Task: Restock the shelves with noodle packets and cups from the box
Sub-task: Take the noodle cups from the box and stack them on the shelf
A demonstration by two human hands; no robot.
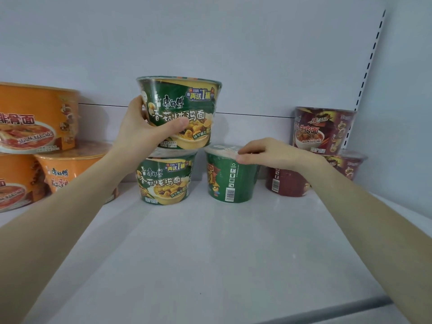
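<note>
On the white shelf [210, 253], your right hand [268, 153] pinches the rim of the turned green cup [230, 181]; rotate its label forward. Your left hand [145, 129] wraps the top green cup [182, 106]; centre it squarely over the lower green cup [166, 181] before releasing.

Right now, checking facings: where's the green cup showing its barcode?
Head view, right of centre: the barcode cup stands on the shelf between the stacked green cups and red cups, right hand holding its rim.
</note>
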